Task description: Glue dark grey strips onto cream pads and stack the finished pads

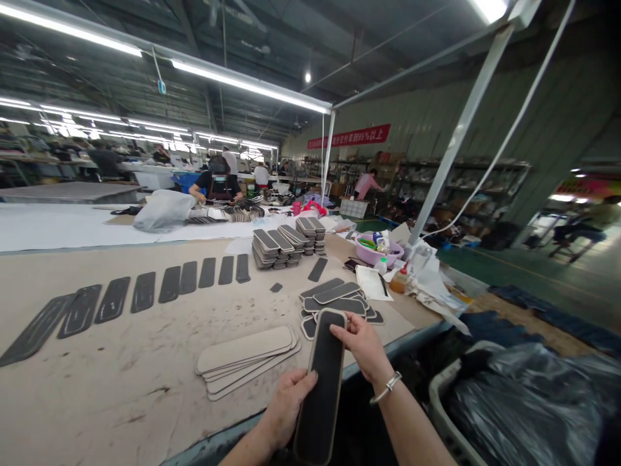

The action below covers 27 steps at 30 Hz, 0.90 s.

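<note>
Both my hands hold one long dark panel [320,388] with rounded corners and a pale rim, tilted up over the table's front edge. My left hand [288,401] pinches its left side at mid-length, thumb on the dark face. Near the top right corner, my right hand [361,343] grips it with thumb in front and fingers behind. Just beyond lies a loose pile of similar dark panels [334,294]. A fanned stack of beige panels [247,356] rests left of my hands. Several dark pieces with shiny marks [143,291] form a row at the left.
Neat stacks of dark panels [281,246] stand farther back. To the right are a purple basin [378,251], a glue bottle [400,279] and papers [373,283]. A bin with black plastic [528,401] sits beside the table. A co-worker [218,181] sits across.
</note>
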Tool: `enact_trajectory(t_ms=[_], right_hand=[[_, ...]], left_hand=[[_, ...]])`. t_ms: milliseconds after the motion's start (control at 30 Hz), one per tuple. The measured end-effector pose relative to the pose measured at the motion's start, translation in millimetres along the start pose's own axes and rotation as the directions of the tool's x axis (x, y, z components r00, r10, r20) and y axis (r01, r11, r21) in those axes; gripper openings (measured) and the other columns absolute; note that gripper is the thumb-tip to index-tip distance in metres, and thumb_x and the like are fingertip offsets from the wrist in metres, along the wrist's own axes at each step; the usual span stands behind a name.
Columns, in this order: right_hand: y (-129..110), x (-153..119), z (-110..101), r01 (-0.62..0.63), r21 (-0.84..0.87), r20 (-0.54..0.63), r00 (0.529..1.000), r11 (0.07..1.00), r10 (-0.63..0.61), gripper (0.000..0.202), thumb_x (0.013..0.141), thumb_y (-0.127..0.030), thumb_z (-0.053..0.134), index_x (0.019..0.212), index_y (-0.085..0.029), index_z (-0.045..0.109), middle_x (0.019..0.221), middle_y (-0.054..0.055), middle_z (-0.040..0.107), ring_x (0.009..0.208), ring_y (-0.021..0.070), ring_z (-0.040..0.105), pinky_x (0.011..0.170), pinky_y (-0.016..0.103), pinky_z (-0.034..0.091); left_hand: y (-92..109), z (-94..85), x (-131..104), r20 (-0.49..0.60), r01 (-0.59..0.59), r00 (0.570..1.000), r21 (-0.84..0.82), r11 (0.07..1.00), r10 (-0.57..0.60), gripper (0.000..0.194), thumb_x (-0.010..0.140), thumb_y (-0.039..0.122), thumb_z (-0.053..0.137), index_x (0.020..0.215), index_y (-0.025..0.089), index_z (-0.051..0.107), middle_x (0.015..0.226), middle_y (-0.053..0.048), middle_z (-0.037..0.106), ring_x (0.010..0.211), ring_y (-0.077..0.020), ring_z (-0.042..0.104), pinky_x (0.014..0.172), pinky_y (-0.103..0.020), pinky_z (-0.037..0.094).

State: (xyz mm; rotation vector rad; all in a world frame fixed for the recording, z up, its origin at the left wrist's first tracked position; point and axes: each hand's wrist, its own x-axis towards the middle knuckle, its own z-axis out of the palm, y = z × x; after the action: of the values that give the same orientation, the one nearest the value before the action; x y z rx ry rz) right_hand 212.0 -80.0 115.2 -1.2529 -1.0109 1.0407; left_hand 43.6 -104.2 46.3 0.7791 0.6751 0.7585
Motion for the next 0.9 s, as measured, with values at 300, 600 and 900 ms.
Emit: enact_trajectory(t_ms=[300,600,900], right_hand=[[19,-5,16,0.055,0.035,-0.019,0.998,0.998,-0.054,0.038,0.071,-0.043,0.065,0.099,-0.018,0.062,0.087,0.004,0.07,0.08,0.022,0.064,0.076,0.037,0.051],[24,-14,10,0.057,0.16,-0.031,0.998,0.985,-0.053,0.048,0.073,-0.038,0.065,0.116,-0.018,0.056,0.1,0.005,0.068,0.09,0.0212,0.062,0.084,0.036,0.048],[40,3,1,-0.075,0.245,0.093,0.994,0.967,0.053,0.06,0.069,-0.045,0.069,0.123,-0.024,0.052,0.098,0.003,0.068,0.084,0.0197,0.063,0.075,0.033,0.051]], left_hand=[[-6,2.5,-12,-0.018,-0.048,0.999,-0.117,0.992,0.047,0.032,0.076,0.044,0.064,0.078,0.012,0.069,0.07,-0.007,0.07,0.069,-0.022,0.066,0.068,-0.034,0.052],[-11,7.6,-19,-0.001,-0.07,0.998,-0.129,0.989,0.07,0.031,0.077,0.044,0.062,0.078,0.014,0.068,0.079,-0.008,0.071,0.078,-0.0227,0.066,0.075,-0.035,0.051],[1,-13.8,-3,-0.034,0.025,0.999,0.116,0.993,-0.022,0.044,0.073,0.054,0.061,0.076,0.011,0.063,0.065,-0.006,0.065,0.058,-0.0173,0.06,0.062,-0.03,0.047]])
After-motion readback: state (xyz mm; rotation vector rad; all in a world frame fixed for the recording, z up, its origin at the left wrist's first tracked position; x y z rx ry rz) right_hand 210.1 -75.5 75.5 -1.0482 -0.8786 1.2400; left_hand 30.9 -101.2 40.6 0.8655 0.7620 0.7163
